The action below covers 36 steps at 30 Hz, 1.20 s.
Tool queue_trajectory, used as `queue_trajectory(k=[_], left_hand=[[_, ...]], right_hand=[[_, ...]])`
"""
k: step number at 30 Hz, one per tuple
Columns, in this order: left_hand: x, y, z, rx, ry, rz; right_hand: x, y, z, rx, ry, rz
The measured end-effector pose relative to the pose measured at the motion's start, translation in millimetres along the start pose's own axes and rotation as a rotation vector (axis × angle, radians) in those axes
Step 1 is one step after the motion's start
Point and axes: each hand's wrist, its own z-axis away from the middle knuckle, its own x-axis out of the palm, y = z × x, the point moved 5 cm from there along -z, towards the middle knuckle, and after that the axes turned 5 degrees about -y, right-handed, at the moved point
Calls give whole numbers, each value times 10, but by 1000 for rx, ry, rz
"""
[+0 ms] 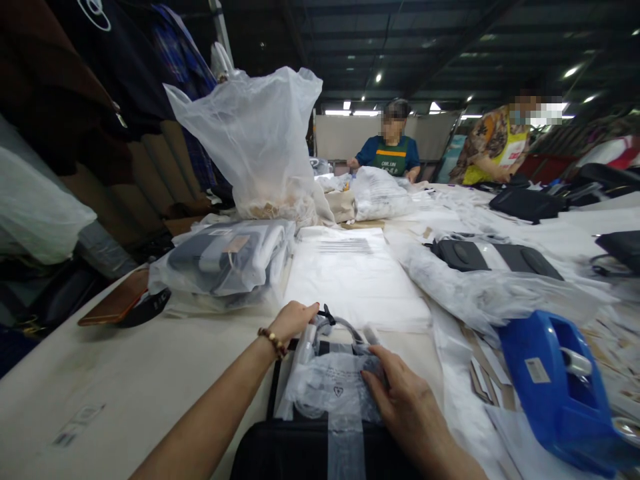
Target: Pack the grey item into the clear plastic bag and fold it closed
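Observation:
In front of me is a black bag (295, 453) with a strip of clear tape down its middle and a plastic-wrapped handle (346, 327). A crumpled clear plastic bag (325, 380) with printed text lies over its top. My left hand (293, 321), with a beaded bracelet on the wrist, is closed at the fingertips on a small black strap (327, 315) by the handle. My right hand (405, 387) rests on the right side of the plastic bag, thumb and forefinger apart. Its other fingers are partly hidden.
Wrapped dark bags (225, 257) are stacked at left beside a phone (115, 297). Behind the black bag lie white plastic sheets (350, 280). A blue tape dispenser (550, 387) stands at right. Two people (393, 150) work across the table.

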Motion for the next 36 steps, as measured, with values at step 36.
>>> queue_trajectory(k=[36], left_hand=[[452, 292, 1053, 1089, -167, -882]], right_hand=[[-82, -66, 14, 29, -12, -44]])
